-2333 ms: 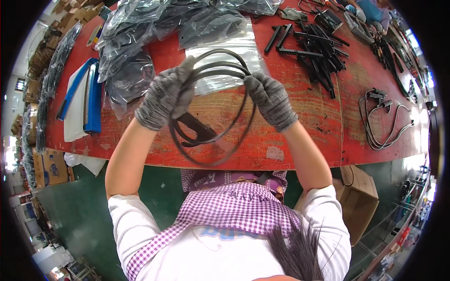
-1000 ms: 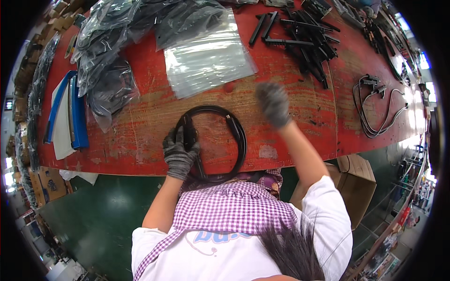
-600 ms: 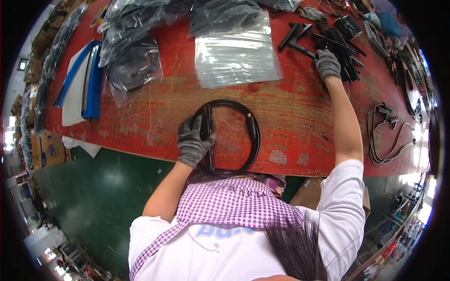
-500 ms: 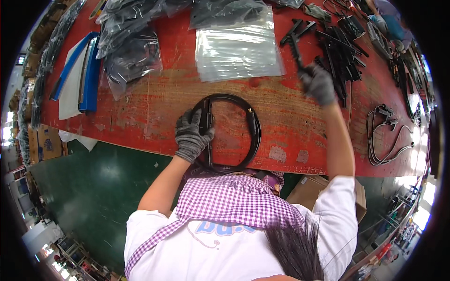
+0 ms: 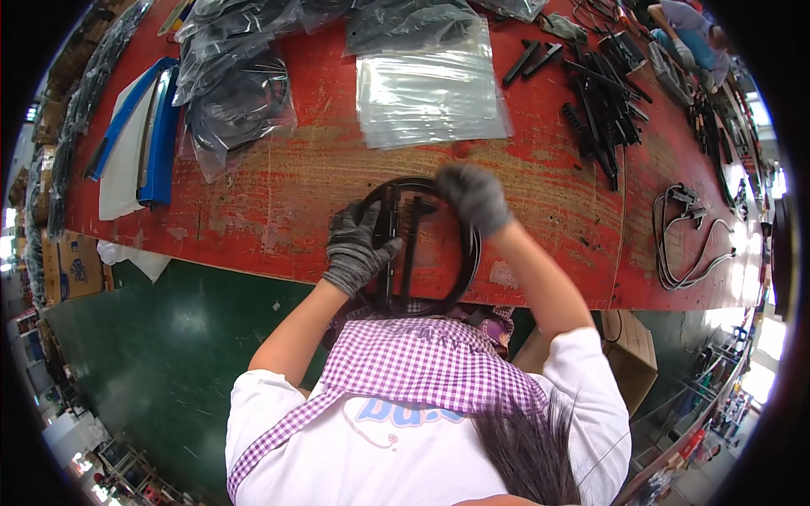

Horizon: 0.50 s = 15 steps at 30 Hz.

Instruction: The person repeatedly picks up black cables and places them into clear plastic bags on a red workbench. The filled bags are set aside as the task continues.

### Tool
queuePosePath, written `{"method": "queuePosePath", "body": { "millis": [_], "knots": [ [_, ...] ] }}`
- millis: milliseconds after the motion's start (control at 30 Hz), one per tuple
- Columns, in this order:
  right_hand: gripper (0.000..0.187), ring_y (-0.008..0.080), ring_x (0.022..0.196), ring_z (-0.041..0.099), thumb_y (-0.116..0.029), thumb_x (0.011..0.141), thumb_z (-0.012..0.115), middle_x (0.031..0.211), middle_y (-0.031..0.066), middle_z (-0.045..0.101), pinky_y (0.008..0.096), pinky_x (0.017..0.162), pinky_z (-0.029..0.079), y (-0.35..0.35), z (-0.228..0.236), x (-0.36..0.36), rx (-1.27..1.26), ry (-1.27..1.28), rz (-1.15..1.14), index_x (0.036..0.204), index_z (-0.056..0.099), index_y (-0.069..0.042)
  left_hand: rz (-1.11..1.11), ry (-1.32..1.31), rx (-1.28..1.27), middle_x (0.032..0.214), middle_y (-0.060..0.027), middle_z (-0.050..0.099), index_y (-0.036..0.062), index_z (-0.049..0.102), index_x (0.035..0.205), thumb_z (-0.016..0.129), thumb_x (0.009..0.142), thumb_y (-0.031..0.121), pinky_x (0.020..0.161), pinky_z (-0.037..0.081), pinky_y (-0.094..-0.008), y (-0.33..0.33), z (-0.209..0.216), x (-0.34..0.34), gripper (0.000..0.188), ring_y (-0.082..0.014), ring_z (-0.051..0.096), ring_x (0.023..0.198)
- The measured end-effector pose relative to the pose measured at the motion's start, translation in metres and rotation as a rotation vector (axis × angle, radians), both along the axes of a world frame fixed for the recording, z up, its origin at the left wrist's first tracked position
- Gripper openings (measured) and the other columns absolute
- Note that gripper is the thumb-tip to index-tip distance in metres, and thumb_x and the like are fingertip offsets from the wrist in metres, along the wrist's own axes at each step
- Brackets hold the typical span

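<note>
A coiled black cable (image 5: 474, 253) lies in a ring on the red table (image 5: 253, 211) near its front edge. My left hand (image 5: 356, 249), in a grey glove, grips the ring's left side together with a black strip (image 5: 390, 278) that lies across the coil. My right hand (image 5: 472, 198), also gloved and blurred by motion, is over the top of the ring. It holds the upper end of a second black strip (image 5: 410, 249), which runs down inside the ring beside the first.
A stack of clear plastic bags (image 5: 426, 93) lies beyond the coil. Bagged black cables (image 5: 236, 101) and blue and white sheets (image 5: 139, 139) are at the left. A pile of black strips (image 5: 603, 118) and a loose cable (image 5: 683, 240) lie at the right. A cardboard box (image 5: 629, 346) stands under the table edge.
My right hand reached to the pile of black strips at the far right, took one, and has come back to the coil. My left hand kept its grip on the coil.
</note>
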State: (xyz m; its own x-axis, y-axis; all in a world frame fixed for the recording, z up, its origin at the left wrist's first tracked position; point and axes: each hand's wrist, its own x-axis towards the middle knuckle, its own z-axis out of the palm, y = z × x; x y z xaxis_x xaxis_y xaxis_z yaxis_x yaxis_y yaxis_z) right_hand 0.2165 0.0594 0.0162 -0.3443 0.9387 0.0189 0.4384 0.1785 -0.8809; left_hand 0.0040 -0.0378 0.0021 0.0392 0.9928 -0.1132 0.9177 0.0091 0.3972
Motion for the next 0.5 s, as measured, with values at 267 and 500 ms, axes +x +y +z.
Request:
{"method": "queuePosePath", "body": {
  "millis": [267,500],
  "knots": [
    [0.034,0.0323,0.093,0.055,-0.038,0.067,0.067,0.095,0.0151,0.06,0.0395,0.086,0.042,0.187,-0.052,-0.023,0.196,-0.616,-0.068,0.092,0.066,-0.015,0.187,-0.307,0.117,0.113,-0.0145,0.052,0.0096,0.057,0.108,0.064,0.076,0.026,0.09,0.041,-0.0379,-0.022,0.026,-0.047,0.037,-0.0307,0.049,0.106],
    [0.035,0.034,0.095,0.055,-0.04,0.075,0.059,0.099,0.0136,0.062,0.0409,0.087,0.042,0.193,-0.05,-0.034,0.176,-0.641,-0.088,0.096,0.066,-0.013,0.277,-0.603,0.078,0.102,-0.0105,0.057,0.0051,0.059,0.099,0.059,0.079,0.011,0.082,0.045,-0.0309,-0.025,0.022,-0.067,0.021,-0.024,0.056,0.093]
  ]
}}
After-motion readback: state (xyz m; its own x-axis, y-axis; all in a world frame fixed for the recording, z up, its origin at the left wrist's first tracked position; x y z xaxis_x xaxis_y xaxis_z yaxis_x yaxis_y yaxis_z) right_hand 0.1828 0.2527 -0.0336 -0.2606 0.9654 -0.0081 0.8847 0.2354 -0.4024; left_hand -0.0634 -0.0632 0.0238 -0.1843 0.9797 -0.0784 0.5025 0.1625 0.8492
